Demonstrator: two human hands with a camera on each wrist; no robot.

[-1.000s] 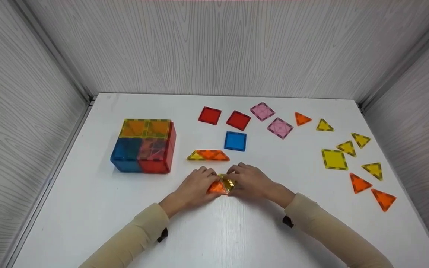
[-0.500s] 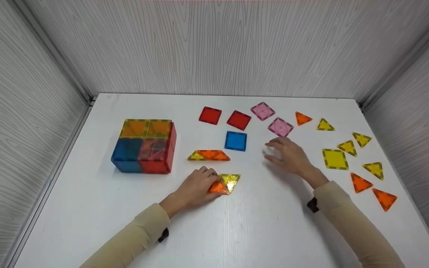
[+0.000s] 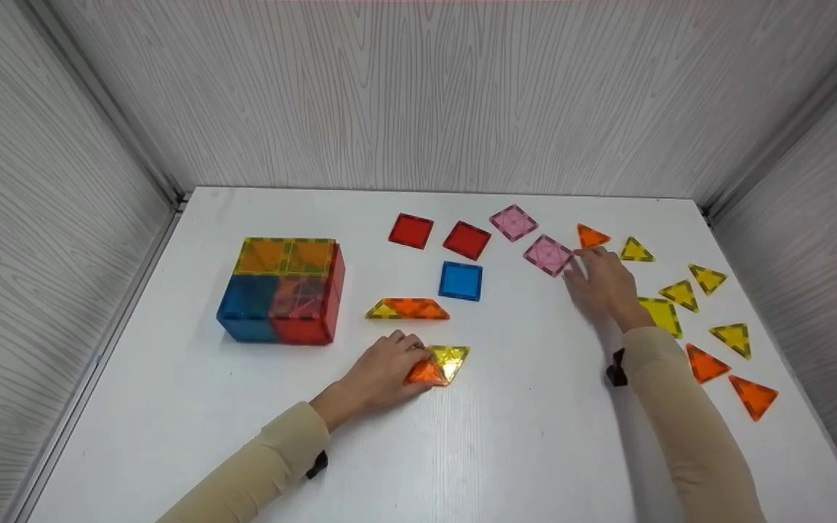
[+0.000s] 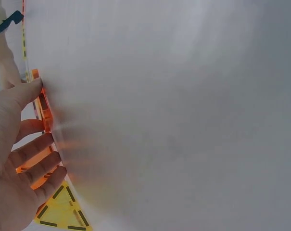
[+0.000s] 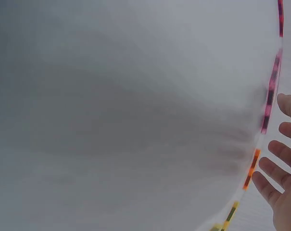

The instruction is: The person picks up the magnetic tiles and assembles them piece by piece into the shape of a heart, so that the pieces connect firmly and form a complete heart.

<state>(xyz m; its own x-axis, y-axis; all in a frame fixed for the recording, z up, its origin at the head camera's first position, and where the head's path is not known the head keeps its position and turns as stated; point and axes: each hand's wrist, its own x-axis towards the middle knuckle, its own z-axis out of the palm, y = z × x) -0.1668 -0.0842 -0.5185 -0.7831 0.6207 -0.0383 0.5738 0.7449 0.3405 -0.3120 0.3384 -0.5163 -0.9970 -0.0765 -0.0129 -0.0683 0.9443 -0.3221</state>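
My left hand [image 3: 382, 369] holds an orange triangular magnetic tile [image 3: 429, 372] low on the table; in the left wrist view the thumb and fingers curl about orange tile pieces [image 4: 45, 113]. A yellow triangle tile [image 3: 453, 362] adjoins the orange one on its right. My right hand [image 3: 609, 285] hovers with fingers spread, between a pink square tile [image 3: 549, 255] and an orange triangle tile [image 3: 592, 235]. In the right wrist view its fingertips stay apart from the pink tile's edge [image 5: 270, 96] and the orange tile's edge [image 5: 251, 169].
A block of blue, red and yellow square tiles [image 3: 298, 330] stands at left. A yellow and orange strip [image 3: 418, 309] lies beyond the left hand. Red squares [image 3: 411, 231], a blue square [image 3: 461, 281] and several yellow and orange triangles [image 3: 754, 396] are spread behind and to the right.
My right hand has let go of the joined yellow and orange tiles and moved right and away, to the pink and orange tiles. My left hand has stayed on the orange tile.
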